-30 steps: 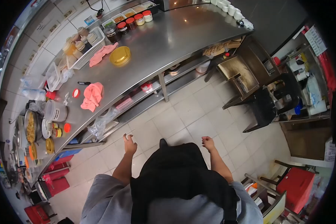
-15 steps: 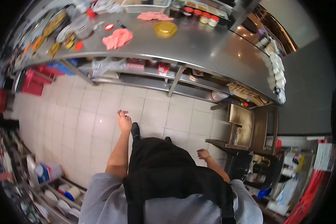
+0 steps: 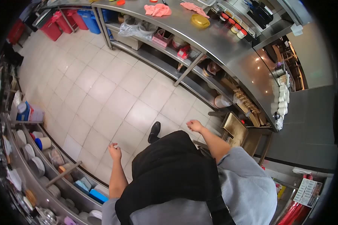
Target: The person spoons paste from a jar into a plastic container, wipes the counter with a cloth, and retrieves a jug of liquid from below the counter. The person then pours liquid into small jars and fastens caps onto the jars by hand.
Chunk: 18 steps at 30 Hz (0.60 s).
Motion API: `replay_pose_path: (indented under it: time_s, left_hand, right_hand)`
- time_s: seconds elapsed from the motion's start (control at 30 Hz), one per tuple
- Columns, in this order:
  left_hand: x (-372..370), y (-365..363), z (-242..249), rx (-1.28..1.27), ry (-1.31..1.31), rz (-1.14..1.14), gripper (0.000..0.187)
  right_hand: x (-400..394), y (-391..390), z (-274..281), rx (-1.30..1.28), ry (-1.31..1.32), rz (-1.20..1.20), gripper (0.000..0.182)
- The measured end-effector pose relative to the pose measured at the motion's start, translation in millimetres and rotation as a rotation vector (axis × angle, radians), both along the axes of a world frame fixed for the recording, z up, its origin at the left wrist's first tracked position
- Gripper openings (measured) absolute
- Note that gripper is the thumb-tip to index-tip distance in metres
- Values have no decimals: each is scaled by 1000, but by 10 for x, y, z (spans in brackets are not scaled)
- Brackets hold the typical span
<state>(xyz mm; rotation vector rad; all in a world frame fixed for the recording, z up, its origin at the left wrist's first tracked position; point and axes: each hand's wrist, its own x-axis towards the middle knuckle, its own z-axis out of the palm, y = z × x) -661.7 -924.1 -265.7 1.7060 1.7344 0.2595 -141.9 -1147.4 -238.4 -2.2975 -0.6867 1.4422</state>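
Both of my hands swing clear over the tiled floor [image 3: 101, 92] and touch nothing. My left hand [image 3: 115, 151] hangs at the lower middle, its fingers loosely bent and apart, holding nothing. Out in front on the other side, my right hand [image 3: 193, 125] is loosely curled with nothing visible in it. It is nearest to a wooden chair [image 3: 234, 131] at the right. Below it, one black shoe [image 3: 154, 132] shows ahead of my black apron [image 3: 169, 168].
A long steel counter [image 3: 229, 47] curves along the far side, bearing pink cloths [image 3: 157, 10], a yellow dish [image 3: 200, 21] and red-lidded jars [image 3: 236, 29]. Shelves with bowls [image 3: 36, 166] line the lower left. Red bins [image 3: 50, 30] stand far left. White cups [image 3: 282, 99] are stacked at right.
My view has turned and moved towards the right end of the counter. My right hand has swung forward, while my left hand has dropped back. The chair is closer.
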Motion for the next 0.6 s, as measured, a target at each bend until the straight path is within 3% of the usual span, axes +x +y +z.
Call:
replay_pose_path:
  time_s: [0.1, 0.23, 0.4, 0.6]
  left_hand:
    - [-313, -583, 138, -46, -64, 122, 28]
    - [-677, -1509, 43, -48, -28, 189, 28]
    - [-1087, -2842, -167, -154, -12, 289, 29]
    - [-1374, -3823, -293, -294, 5, 439, 28]
  right_hand:
    - [-405, 505, 260, 81, -18, 143, 25]
    - [-910, 492, 336, 124, 35, 310, 27]
    - [-1301, -318, 226, 131, -166, 641, 25]
    - [-1054, -1125, 404, -216, -241, 864, 31]
